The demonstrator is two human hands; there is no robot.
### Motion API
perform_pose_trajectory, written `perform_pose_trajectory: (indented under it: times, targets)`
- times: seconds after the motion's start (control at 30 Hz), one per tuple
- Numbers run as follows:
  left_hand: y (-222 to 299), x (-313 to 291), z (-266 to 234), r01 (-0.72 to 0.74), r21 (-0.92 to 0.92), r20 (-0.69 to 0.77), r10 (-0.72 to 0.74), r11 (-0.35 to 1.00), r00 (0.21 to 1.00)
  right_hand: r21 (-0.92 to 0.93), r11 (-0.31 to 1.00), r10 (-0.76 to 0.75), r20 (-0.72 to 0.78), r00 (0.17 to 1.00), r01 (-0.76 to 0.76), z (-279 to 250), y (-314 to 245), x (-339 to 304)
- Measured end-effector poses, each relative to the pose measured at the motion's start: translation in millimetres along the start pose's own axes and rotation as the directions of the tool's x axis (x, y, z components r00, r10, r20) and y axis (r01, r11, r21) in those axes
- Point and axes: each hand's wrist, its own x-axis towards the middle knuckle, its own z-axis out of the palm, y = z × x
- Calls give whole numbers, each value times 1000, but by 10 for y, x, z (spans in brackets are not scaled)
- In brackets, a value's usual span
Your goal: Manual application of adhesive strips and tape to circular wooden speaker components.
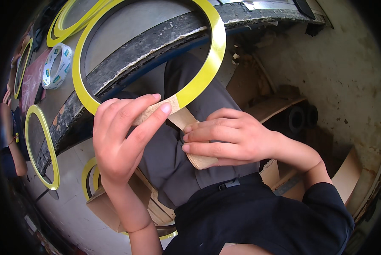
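A large flat yellow ring (218, 46) with a dark inner edge leans over the dark-edged table. At its lower rim my left hand (120, 138) is closed on it, thumb in front and fingers behind. There, a band of tan crinkled tape (156, 109) covers part of the rim. From that spot a tan strip (182, 117) runs down to my right hand (235, 136). The right fingers are wrapped round a tan tape roll (202, 161), mostly hidden by them. Both hands are above my lap.
The table (148, 53) has a chipped edge and carries several yellow rings (56, 32) and a white tape roll (65, 63). Another yellow ring (53, 170) stands at the left. Cardboard (114, 204) lies below. Another person's arm (16, 157) shows far left; a stained wall (348, 76) rises right.
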Motion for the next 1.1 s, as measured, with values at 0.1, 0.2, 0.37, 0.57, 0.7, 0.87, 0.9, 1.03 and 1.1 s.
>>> perform_pose_trajectory:
  times: [0.1, 0.2, 0.37, 0.57, 0.7, 0.87, 0.9, 1.03, 1.1]
  targets:
    - [-20, 2, 8, -12, 48, 47, 10, 999, 999, -34, 999, -5, -63, 998, 2, 74, -79, -48]
    - [-51, -7, 22, -22, 36, 7, 21, 999, 1000, -53, 998, -33, -119, 992, 27, -26, -211, -9]
    - [-49, -2, 20, -15, -2, -11, 15, 1000, 1000, -116, 988, -121, -224, 967, 97, -231, -177, 243]
    - [-37, 9, -5, 24, -85, -17, -25, 996, 1000, -131, 981, -186, -374, 908, 146, -152, 220, 569]
    - [-54, -22, 9, 36, -79, -16, -38, 996, 999, -144, 988, -88, -260, 962, 52, -237, 346, 599]
    - [-56, -10, -10, 51, -78, -12, -52, 996, 999, -58, 996, 54, -230, 972, -69, -219, 287, 668]
    - [-51, -18, -13, 52, -80, -11, -53, 995, 999, -52, 996, 65, -210, 975, -78, -223, 263, 688]
    - [-64, -15, -19, 63, -68, -2, -63, 996, 998, -113, 989, 59, -255, 965, -90, -181, 297, 736]
    - [-62, -23, -34, 61, -71, 10, -60, 996, 998, -177, 969, 132, -211, 968, -170, -196, 258, 765]
